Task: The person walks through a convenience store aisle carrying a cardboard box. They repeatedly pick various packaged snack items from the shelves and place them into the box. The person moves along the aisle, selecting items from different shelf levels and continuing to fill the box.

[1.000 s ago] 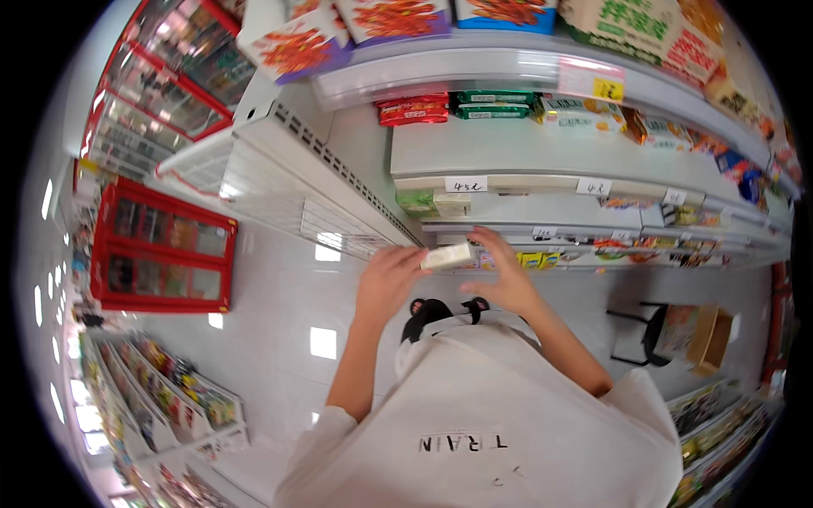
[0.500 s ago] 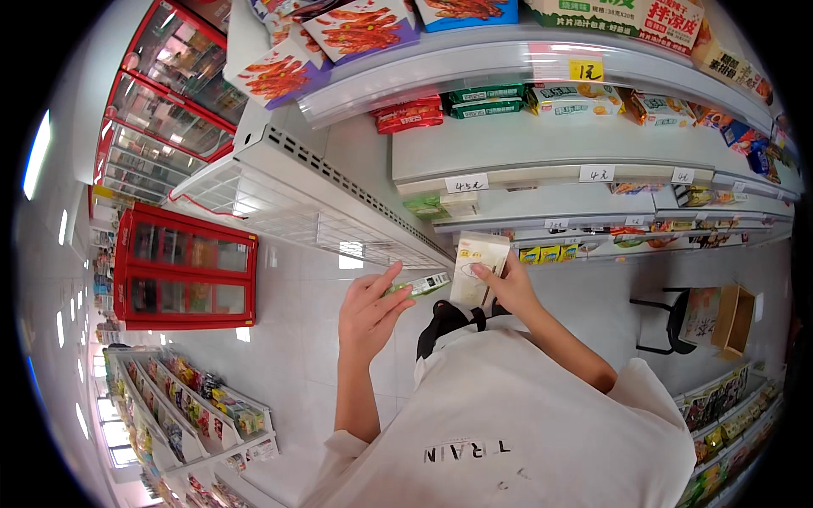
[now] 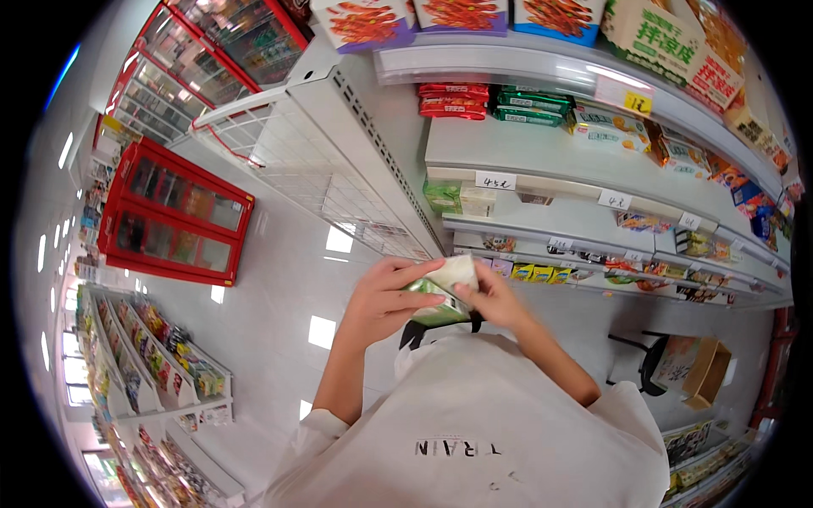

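In front of my torso, my two hands meet around two small packets. My left hand is closed on a green packet, its fingers stretched across the top. A cream-coloured packet is in my right hand, with the thumb on its near side. The cream packet overlaps the green one, and my left fingertips reach its edge. Fingers hide part of both. Beyond my hands, a similar green packet and cream packet stand at the left end of a shelf.
Higher shelves hold red packs, green packs and snack boxes. A white wire rack borders them on the left. Red drink coolers stand farther left. At right are a black chair and an open carton.
My hands have come together, bringing the cream packet against the green one. The cream packet has tilted from upright. The view has shifted, so the shelves sit farther right.
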A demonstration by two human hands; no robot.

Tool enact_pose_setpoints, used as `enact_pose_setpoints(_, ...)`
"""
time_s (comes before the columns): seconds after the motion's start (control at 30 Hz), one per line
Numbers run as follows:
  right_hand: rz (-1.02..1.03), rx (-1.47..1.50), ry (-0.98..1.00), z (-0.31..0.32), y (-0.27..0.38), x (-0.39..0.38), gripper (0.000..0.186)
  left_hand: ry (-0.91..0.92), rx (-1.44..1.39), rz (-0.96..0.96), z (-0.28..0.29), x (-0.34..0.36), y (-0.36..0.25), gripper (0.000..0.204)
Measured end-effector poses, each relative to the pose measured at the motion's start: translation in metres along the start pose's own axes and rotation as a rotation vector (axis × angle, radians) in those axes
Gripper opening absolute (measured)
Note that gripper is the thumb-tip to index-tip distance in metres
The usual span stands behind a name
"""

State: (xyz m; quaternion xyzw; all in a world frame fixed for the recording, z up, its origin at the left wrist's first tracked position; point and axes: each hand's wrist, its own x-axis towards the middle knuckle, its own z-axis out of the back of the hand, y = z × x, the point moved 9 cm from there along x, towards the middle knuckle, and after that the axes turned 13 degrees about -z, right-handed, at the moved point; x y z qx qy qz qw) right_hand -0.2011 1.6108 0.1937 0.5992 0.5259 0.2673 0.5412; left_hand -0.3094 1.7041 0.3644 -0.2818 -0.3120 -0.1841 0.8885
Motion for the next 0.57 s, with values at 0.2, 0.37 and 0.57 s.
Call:
enact_pose_setpoints(0.2,-0.235,0.283,0.176,-0.055,-0.022,-0.008,0.049,-0.402,-0.213,0.490,-0.011,-0.037,0.037,0.018)
enact_pose_setpoints(0.37,-0.031,-0.143,0.005,-0.071,0.015,0.017,0.059,-0.860,-0.293,0.870,-0.017,-0.109,0.066,0.070)
enact_pose_setpoints(0.57,-0.047,-0.157,0.006,-0.070,-0.011,0.061,0.063,-0.874,-1.373,1.055,-0.092,-0.168,0.092,0.080)
